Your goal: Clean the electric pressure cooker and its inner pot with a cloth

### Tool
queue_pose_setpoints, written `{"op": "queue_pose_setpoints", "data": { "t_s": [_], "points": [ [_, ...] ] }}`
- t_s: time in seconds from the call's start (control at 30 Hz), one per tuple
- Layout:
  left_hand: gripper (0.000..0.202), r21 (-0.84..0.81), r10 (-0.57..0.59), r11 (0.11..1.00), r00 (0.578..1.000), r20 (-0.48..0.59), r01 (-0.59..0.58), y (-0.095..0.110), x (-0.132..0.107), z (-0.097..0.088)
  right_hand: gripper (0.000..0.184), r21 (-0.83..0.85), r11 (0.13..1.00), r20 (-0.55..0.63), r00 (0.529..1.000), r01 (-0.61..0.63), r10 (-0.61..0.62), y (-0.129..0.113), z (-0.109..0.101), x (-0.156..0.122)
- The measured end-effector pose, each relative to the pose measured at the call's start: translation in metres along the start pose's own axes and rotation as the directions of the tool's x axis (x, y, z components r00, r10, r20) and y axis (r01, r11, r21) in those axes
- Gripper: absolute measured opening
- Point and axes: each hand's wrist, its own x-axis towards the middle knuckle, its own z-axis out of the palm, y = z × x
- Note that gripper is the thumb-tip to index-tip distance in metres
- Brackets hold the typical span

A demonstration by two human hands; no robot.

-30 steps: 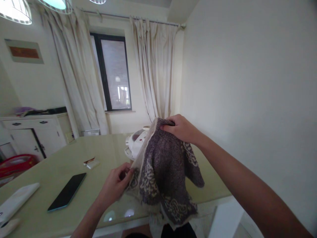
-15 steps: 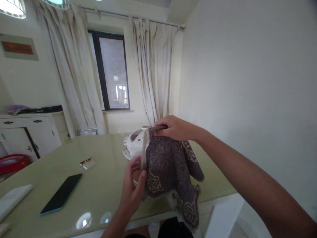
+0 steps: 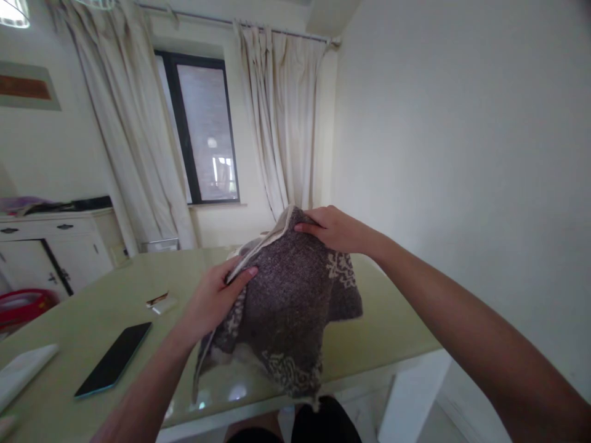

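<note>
A grey-brown towel (image 3: 289,292) with pale scroll patterns near its borders hangs between my hands over the table's front edge. My right hand (image 3: 335,227) is closed on its upper edge, fingers behind and thumb in front. Lower down on the left, my left hand (image 3: 217,295) pinches the light hem, thumb on the near side. The lower corners droop loosely, one close to my lap. Behind the cloth, a white object (image 3: 234,252) on the table is mostly hidden.
On the greenish tabletop (image 3: 184,277) lie a dark phone (image 3: 114,360), a small white item with a brown strip (image 3: 161,303), and a white flat object (image 3: 25,369) at the left edge. A white cabinet (image 3: 87,240) and a red basin (image 3: 28,304) stand beyond.
The towel has spread wider, its left edge drawn out to the left by my left hand, which moved left and up. My right hand rose slightly. The white object is now more covered.
</note>
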Motion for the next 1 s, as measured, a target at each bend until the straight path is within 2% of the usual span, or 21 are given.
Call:
{"op": "queue_pose_setpoints", "data": {
  "t_s": [0.1,0.17,0.23,0.33,0.43,0.5,0.6,0.67,0.73,0.8,0.83,0.9,0.93,1.0],
  "points": [
    [0.036,0.107,-0.027,0.994,0.984,0.174,0.009,-0.005,0.012,-0.021,0.036,-0.020,1.000,-0.035,0.999,-0.023,0.023,0.008,0.004,-0.003],
    [0.037,0.100,-0.077,0.994,0.955,0.288,0.049,-0.009,0.016,-0.030,0.033,0.001,0.999,-0.036,0.999,-0.033,0.033,0.013,0.008,-0.004],
    [0.040,0.054,-0.130,0.991,0.933,0.336,0.119,-0.010,0.018,-0.033,0.033,0.024,0.999,-0.048,0.998,-0.037,0.038,0.015,0.013,-0.005],
    [0.046,-0.173,-0.262,0.935,0.933,0.248,0.309,0.000,0.020,-0.022,0.033,-0.015,0.997,-0.127,0.989,-0.081,0.079,0.013,0.021,-0.006],
    [0.046,-0.504,-0.449,0.730,0.880,0.155,0.461,0.021,0.026,0.000,0.033,-0.090,0.984,-0.244,0.962,-0.152,0.126,0.002,0.031,-0.011],
    [0.044,-0.647,-0.507,0.610,0.853,0.126,0.458,0.036,0.033,0.014,0.028,-0.104,0.982,-0.280,0.952,-0.156,0.122,-0.007,0.038,-0.017],
    [0.048,-0.747,-0.502,0.547,0.862,0.068,0.377,0.055,0.042,0.030,0.017,0.004,0.990,-0.287,0.949,-0.140,0.135,-0.017,0.051,-0.028],
    [0.054,-0.780,-0.477,0.532,0.878,0.045,0.329,0.065,0.046,0.035,0.021,0.199,0.973,-0.299,0.938,-0.119,0.176,-0.020,0.059,-0.036],
    [0.060,-0.805,-0.462,0.507,0.886,0.047,0.307,0.075,0.048,0.038,0.030,0.439,0.896,-0.296,0.930,-0.070,0.217,-0.020,0.067,-0.043],
    [0.067,-0.831,-0.461,0.465,0.885,0.067,0.305,0.085,0.049,0.039,0.042,0.608,0.794,-0.263,0.937,-0.025,0.231,-0.018,0.073,-0.050],
    [0.071,-0.843,-0.458,0.442,0.885,0.082,0.307,0.089,0.050,0.039,0.053,0.643,0.765,-0.249,0.940,-0.020,0.234,-0.016,0.076,-0.053],
    [0.083,-0.856,-0.421,0.417,0.900,0.115,0.305,0.095,0.049,0.038,0.079,0.634,0.773,-0.259,0.930,-0.039,0.259,-0.010,0.081,-0.057],
    [0.087,-0.855,-0.385,0.422,0.914,0.131,0.301,0.096,0.049,0.038,0.085,0.611,0.790,-0.289,0.916,-0.047,0.278,-0.006,0.082,-0.058],
    [0.092,-0.840,-0.291,0.470,0.946,0.143,0.272,0.095,0.047,0.039,0.080,0.593,0.804,-0.348,0.887,-0.043,0.304,0.001,0.084,-0.058]
  ]
}}
